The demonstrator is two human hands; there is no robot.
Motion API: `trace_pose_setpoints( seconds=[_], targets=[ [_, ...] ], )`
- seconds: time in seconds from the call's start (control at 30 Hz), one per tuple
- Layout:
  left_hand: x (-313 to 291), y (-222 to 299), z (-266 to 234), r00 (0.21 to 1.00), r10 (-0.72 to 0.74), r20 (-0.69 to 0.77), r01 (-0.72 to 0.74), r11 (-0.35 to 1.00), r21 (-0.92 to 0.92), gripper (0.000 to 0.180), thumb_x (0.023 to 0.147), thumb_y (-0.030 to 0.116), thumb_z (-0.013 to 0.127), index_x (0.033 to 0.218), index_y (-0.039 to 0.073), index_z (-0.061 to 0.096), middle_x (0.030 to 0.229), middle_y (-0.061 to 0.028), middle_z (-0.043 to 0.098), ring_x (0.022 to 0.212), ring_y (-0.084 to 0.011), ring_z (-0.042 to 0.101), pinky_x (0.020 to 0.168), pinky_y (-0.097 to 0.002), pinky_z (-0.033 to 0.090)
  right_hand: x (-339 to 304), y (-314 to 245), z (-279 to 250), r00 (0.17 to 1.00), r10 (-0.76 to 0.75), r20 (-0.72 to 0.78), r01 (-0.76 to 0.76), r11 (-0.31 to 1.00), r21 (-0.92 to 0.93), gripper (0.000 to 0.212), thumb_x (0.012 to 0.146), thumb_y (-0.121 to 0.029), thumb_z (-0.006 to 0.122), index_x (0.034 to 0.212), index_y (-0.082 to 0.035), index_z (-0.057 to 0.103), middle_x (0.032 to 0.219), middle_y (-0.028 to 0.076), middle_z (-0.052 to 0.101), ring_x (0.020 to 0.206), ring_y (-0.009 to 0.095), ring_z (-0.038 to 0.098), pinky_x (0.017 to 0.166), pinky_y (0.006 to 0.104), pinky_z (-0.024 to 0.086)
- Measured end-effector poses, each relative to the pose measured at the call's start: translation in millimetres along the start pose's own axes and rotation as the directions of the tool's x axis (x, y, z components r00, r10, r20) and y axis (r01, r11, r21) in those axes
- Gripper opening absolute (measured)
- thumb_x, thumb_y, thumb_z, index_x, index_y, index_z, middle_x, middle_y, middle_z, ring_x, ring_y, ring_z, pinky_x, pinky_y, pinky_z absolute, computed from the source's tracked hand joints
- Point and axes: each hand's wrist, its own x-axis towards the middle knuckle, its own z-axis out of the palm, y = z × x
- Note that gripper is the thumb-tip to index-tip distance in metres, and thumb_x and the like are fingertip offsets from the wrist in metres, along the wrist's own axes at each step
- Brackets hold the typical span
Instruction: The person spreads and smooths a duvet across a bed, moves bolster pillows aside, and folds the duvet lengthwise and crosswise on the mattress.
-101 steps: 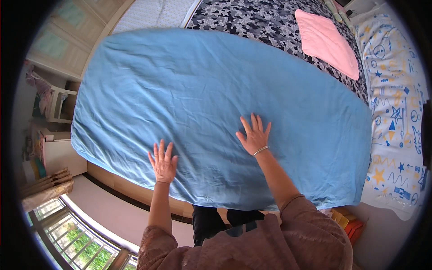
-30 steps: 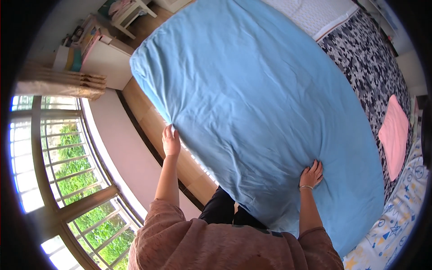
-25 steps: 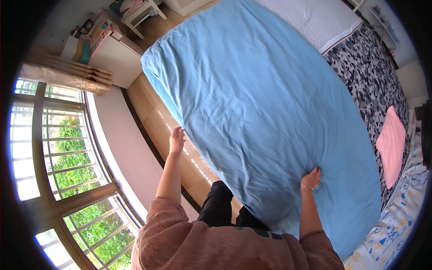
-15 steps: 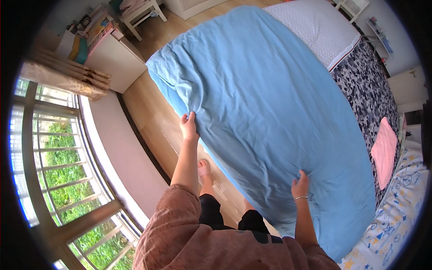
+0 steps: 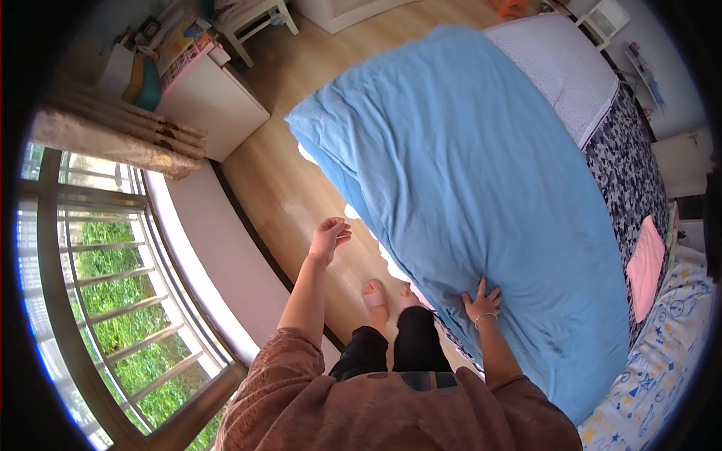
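A light blue sheet (image 5: 481,173) lies spread over a bed and hangs over its near edge. My right hand (image 5: 481,299) rests flat on the sheet's lower edge, fingers spread, a thin bracelet on the wrist. My left hand (image 5: 329,237) hovers in the air above the wooden floor (image 5: 286,180), off the sheet, fingers loosely apart and holding nothing. My feet (image 5: 380,297) stand on the floor beside the bed.
A white quilted cover (image 5: 560,64) and a dark patterned blanket (image 5: 628,169) lie beyond the sheet, with a pink cloth (image 5: 647,264) on it. A white cabinet (image 5: 203,98) with books stands at the upper left. A barred window (image 5: 105,301) and a low white sill (image 5: 218,263) run along the left.
The view has swung further along the bed's side. My left hand has come off the sheet's edge and now hangs over the floor. My right hand stays on the sheet.
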Motion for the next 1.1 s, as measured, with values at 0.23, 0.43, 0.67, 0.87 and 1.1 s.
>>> trace_pose_setpoints(
  seconds=[0.23,0.43,0.67,0.87,1.1],
  targets=[
    [60.9,58.2,2.0,0.999,0.04,-0.036,-0.048,0.971,-0.234,0.022,0.074,0.007,0.048,0.093,0.001,0.041,0.086,-0.0093,0.05,0.079,-0.0192,0.05,0.069,-0.0274,0.041,8.3,-7.0,-4.0,0.996,0.052,0.067,-0.049,0.998,-0.045,0.074,0.066,-0.055,0.04,0.121,-0.031,-0.003,0.124,0.023,-0.004,0.113,0.041,0.007,0.084,0.0532,0.019],
    [147.7,107.2,-11.5,0.998,-0.003,-0.062,-0.012,0.971,-0.237,0.033,0.075,0.018,0.048,0.1,-0.001,0.038,0.089,-0.0105,0.048,0.08,-0.0197,0.048,0.068,-0.0293,0.041,17.7,-9.3,-3.9,0.984,0.127,0.125,-0.115,0.988,-0.103,0.078,0.065,-0.055,0.043,0.122,-0.028,-0.002,0.124,0.024,-0.006,0.113,0.041,0.006,0.084,0.0532,0.02],
    [223.4,177.0,-15.9,0.984,-0.038,-0.172,-0.037,0.909,-0.416,0.043,0.073,0.026,0.052,0.103,-0.003,0.039,0.097,-0.0118,0.046,0.085,-0.0231,0.046,0.075,-0.036,0.038,36.8,-23.7,-31.7,0.968,0.161,0.195,-0.153,0.987,-0.052,0.07,0.065,-0.042,0.051,0.121,-0.018,0.017,0.115,0.026,0.027,0.105,0.037,0.031,0.086,0.037,0.03],
    [211.5,225.1,-21.1,0.933,0.263,-0.246,-0.344,0.85,-0.399,0.025,0.074,0.013,0.051,0.095,0.0,0.045,0.087,-0.0071,0.051,0.079,-0.0191,0.049,0.071,-0.0293,0.04,91.6,-99.7,-89.1,0.964,-0.262,0.049,0.26,0.965,0.038,0.028,0.072,-0.027,0.039,0.069,-0.005,0.056,0.074,0.016,0.054,0.073,0.032,0.051,0.064,0.0378,0.041],
    [281.1,189.6,-103.7,0.921,-0.33,-0.206,0.309,0.943,-0.127,0.036,0.076,0.03,0.047,0.099,0.003,0.043,0.09,-0.0045,0.048,0.081,-0.0173,0.046,0.07,-0.0337,0.039,69.3,-283.9,-140.2,0.801,-0.441,-0.406,0.568,0.774,0.28,0.028,0.068,-0.023,0.051,0.089,-0.005,0.047,0.084,0.014,0.049,0.08,0.029,0.046,0.068,0.0359,0.038]
  ],
)
